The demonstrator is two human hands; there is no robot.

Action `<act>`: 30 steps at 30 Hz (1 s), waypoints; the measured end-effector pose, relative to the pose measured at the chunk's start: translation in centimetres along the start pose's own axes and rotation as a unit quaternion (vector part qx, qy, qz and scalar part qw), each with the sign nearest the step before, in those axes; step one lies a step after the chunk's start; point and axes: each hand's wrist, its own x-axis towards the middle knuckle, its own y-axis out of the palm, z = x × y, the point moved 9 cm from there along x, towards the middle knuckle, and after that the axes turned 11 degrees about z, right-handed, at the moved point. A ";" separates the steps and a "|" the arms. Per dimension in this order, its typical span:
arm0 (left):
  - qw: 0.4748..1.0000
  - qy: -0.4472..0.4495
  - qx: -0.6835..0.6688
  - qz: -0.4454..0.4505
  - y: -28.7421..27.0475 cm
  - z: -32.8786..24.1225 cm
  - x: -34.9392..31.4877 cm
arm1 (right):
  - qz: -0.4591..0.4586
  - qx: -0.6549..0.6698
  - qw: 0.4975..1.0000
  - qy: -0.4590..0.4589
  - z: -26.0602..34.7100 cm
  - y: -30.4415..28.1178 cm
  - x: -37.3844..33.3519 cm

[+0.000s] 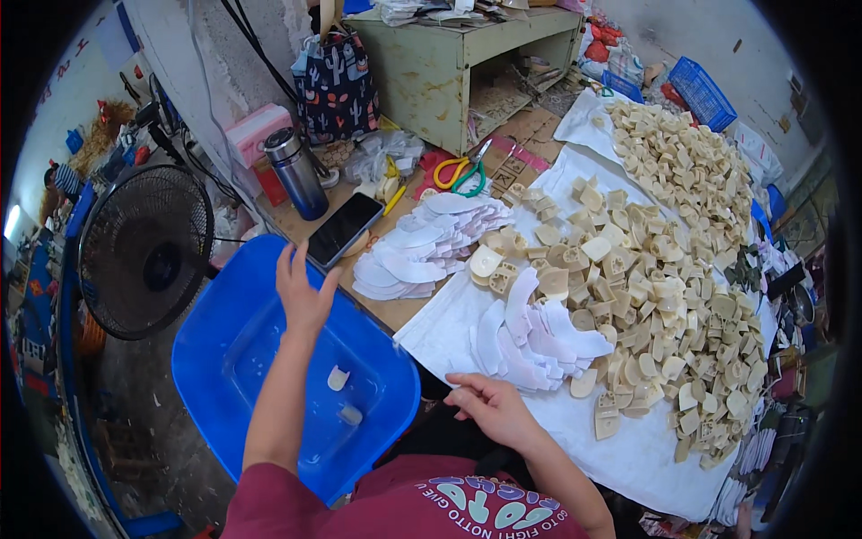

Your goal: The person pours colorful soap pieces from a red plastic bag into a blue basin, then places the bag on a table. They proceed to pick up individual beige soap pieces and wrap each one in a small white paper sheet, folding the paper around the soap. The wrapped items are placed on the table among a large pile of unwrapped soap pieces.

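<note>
"Now, the blue basin (205,355) holds two small pale pieces (338,378)!"

"And the left hand (306,295), spread wide over its far rim, phone (345,228) just beyond!"

"Right of the basin, the right hand (488,410) curls loosely, contents unclear; white cut-outs (540,343) lie near it, farther from the basin!"

The plainest lettering is on the shirt (386,490), to the lower right of the basin (202,355): big rounded letters in pale green, white and purple, with a line of small white capitals curving round them. On the wall (56,81), far to the upper left of the basin, red characters stand in a slanting row, small and bent near the rim of the view. A white bag (757,154), well to the basin's upper right, bears reddish print too small to read.
</note>
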 end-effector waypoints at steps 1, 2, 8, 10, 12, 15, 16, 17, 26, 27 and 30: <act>0.999 -0.002 0.033 0.013 0.5 -0.4 2.0 | 0.008 -0.020 1.000 -0.001 0.3 0.4 0.0; 0.997 -0.022 0.049 0.062 1.5 0.3 3.5 | 0.008 -0.033 0.999 -0.008 0.6 0.7 0.0; 0.961 -0.105 0.006 0.254 5.2 0.5 7.5 | -0.029 -0.200 0.979 -0.036 2.9 -0.9 -1.5; 0.973 -0.082 -0.029 0.216 5.1 -0.1 7.9 | -0.033 -0.216 0.975 -0.033 2.3 -1.7 -1.9; 0.984 -0.051 -0.069 0.154 4.7 -0.1 9.4 | -0.034 -0.212 0.976 -0.039 2.6 -1.8 -2.1; 0.988 -0.028 -0.093 0.121 6.0 -0.3 13.6 | -0.028 -0.239 0.967 -0.082 3.8 -1.7 -2.1; 0.989 -0.036 -0.071 0.122 7.1 -0.9 15.2 | -0.027 -0.254 0.962 -0.101 4.2 -1.7 -2.1; 0.990 -0.044 -0.048 0.124 8.0 -1.3 16.4 | -0.028 -0.256 0.961 -0.097 4.2 -1.8 -2.2; 0.994 -0.033 -0.080 0.060 9.2 -0.4 16.9 | -0.118 -0.187 0.973 -0.061 3.4 -5.1 -4.3; 0.986 -0.071 -0.111 0.103 9.2 -1.0 16.0 | -0.134 -0.179 0.973 -0.055 2.9 -5.7 -4.6; 0.971 -0.090 -0.095 0.198 8.2 -2.1 11.1 | -0.140 -0.168 0.973 -0.070 2.7 -5.4 -4.3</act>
